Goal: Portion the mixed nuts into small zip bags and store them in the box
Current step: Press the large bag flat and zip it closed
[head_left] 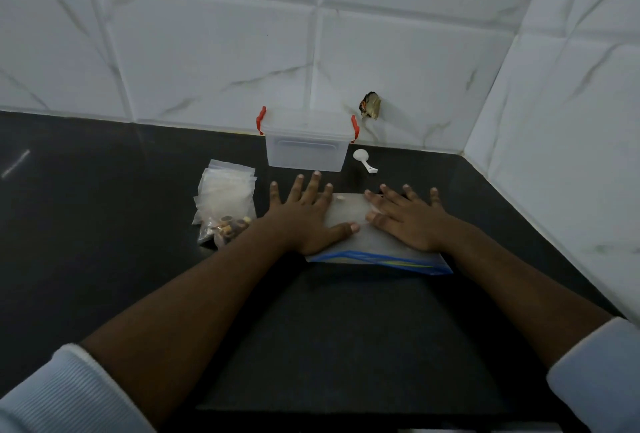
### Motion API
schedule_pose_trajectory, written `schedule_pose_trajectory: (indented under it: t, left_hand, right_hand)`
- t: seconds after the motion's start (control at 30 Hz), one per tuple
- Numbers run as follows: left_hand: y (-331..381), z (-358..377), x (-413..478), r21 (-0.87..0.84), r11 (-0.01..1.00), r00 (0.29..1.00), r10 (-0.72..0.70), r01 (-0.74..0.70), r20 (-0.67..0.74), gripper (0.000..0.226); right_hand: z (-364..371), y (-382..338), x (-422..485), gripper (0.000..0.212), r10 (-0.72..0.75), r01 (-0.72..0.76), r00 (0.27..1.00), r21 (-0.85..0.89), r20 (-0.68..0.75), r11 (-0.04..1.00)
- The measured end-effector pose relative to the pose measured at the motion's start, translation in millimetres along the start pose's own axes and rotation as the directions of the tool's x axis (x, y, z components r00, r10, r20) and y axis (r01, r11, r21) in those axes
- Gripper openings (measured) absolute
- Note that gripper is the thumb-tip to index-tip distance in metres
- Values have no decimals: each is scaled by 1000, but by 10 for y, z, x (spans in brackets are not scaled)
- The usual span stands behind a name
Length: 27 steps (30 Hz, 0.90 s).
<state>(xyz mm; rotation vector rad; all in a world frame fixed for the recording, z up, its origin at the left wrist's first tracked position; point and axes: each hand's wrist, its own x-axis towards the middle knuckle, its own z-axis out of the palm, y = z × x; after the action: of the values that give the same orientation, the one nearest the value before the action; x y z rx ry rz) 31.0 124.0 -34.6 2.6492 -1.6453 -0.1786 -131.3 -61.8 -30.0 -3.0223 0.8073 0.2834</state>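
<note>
Beneath both palms, a large zip bag (348, 212) is lying flat on the dark table (104, 224), its blue zip strip (381, 257) facing the person. The left hand (304, 214) and right hand (407, 223) are pressing down on it with fingers (311, 190) straight and spread, gripping nothing. Just beyond the fingertips, a lidded clear box (306, 153) with red latches is standing; a white scoop (363, 158) is lying beyond the right fingers. Left of the left fingers, a stack of small zip bags (225, 192) is resting, with one filled bag of mixed nuts (225, 227) nearest the forearm.
</note>
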Motion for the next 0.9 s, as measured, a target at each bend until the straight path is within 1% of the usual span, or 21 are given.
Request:
schedule_pose_trajectory:
  t: [0.03,0.1,0.17,0.3,0.4,0.47,0.5,0.53,0.57,0.6,0.67,0.73,0.8,0.83,0.9]
  left_hand:
    - [-11,-13,7,13,1000,1000,13,-12,-18,103]
    - [9,-32,0,52,994,994,94,-91,-51,94]
    - [34,-30,-27,77,984,986,162,-159,-33,87]
    - [11,-21,-47,49,989,986,134,-140,97,97]
    - [-5,-35,-55,47,989,983,134,-140,124,102]
    - [-5,-40,-58,42,989,983,133,-140,126,104]
    - [-1,-52,-65,34,990,984,133,-138,121,105]
    - [0,-80,-73,24,990,985,136,-140,110,104]
    - [13,-111,-73,16,988,984,153,-155,92,102]
    - [25,-149,-84,19,983,980,183,-185,75,99]
    - [73,-200,-129,29,961,958,272,-275,90,95]
    - [122,-209,-197,17,943,927,325,-334,189,93]
    - [153,-197,-245,26,941,901,314,-337,299,95]
    - [158,-194,-256,34,943,895,303,-332,327,96]
    - [163,-200,-257,45,944,890,290,-325,351,99]
  right_hand:
    - [7,7,17,66,15,-15,1000,15,-5,1000]
    - [31,28,30,65,29,-28,1000,45,-10,999]
    - [41,43,39,65,21,-21,1000,59,-11,998]
    - [27,113,57,64,39,-39,999,67,6,997]
    - [5,332,28,65,146,-146,989,40,-5,989]
    - [-21,521,6,67,217,-216,975,19,-56,976]
    - [-37,583,-15,68,226,-222,970,45,-92,974]
    - [-59,617,-32,70,211,-197,970,117,-124,973]
    - [-93,624,-66,74,160,-129,976,197,-147,972]
    - [-136,597,-105,76,77,-34,985,262,-157,965]
    - [-212,483,-207,71,-101,131,989,335,-105,933]
    - [-262,353,-304,78,-210,180,977,364,44,914]
    - [-256,266,-333,91,-248,181,951,317,186,931]
    - [-237,241,-326,97,-249,187,939,255,239,949]
    - [-179,252,-290,104,-238,208,924,130,298,969]
